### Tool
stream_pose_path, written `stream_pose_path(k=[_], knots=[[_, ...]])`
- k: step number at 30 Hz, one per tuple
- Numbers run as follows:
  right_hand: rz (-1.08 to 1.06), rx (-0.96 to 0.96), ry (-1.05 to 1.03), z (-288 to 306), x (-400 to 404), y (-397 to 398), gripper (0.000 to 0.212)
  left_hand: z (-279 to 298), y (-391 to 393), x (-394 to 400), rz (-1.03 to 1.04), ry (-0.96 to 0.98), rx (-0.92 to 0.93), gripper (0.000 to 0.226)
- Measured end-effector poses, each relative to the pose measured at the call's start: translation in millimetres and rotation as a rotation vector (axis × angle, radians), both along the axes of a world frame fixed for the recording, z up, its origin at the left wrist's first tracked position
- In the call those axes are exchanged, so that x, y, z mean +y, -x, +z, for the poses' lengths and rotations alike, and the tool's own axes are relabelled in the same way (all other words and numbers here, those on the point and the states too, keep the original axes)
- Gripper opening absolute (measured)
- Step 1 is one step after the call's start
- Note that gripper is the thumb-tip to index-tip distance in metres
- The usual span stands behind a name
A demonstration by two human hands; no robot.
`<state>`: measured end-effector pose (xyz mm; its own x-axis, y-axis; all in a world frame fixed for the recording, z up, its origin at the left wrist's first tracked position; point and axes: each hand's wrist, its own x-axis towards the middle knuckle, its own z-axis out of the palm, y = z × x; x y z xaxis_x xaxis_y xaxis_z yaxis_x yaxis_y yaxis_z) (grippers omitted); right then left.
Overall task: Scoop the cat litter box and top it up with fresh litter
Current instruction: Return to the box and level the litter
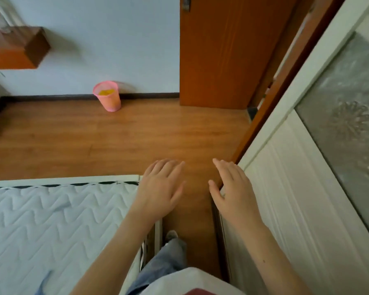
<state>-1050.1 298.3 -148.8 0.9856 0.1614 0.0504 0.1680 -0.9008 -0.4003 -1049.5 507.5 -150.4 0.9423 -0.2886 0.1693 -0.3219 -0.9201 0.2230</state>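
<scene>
No litter box, scoop or litter bag shows in the head view. My left hand (161, 188) hovers palm down over the corner of the mattress, fingers straight and slightly spread, holding nothing. My right hand (232, 188) is stretched forward beside it, palm down with relaxed fingers, in front of the edge of the white cabinet; I cannot tell whether it touches. A pink mesh wastebasket (108, 95) with something yellow inside stands on the floor against the far wall.
A white quilted mattress (51, 226) fills the lower left. A white cabinet with a frosted glass door (296, 188) runs along the right. Between them lies a narrow strip of wooden floor (126, 141). An orange wooden door (222, 52) stands behind, a wooden shelf (17, 47) at upper left.
</scene>
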Motion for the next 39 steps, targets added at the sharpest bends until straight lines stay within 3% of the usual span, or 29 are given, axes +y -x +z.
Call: stream_pose_path(k=[8,17,27,39], knots=[[0.142,-0.007,0.023,21,86,-173,0.055,18,-138,94,0.108,-0.009,-0.019,0.050],[0.298,0.035,0.065,10,141,-357,0.054,2,-279,134,0.281,-0.002,0.037,0.050],[0.721,0.020,0.070,31,236,-581,0.053,27,-433,189,0.664,0.001,-0.007,0.048],[1.133,0.000,0.027,8,449,-680,0.051,6,-477,325,1.147,0.046,0.009,0.049]])
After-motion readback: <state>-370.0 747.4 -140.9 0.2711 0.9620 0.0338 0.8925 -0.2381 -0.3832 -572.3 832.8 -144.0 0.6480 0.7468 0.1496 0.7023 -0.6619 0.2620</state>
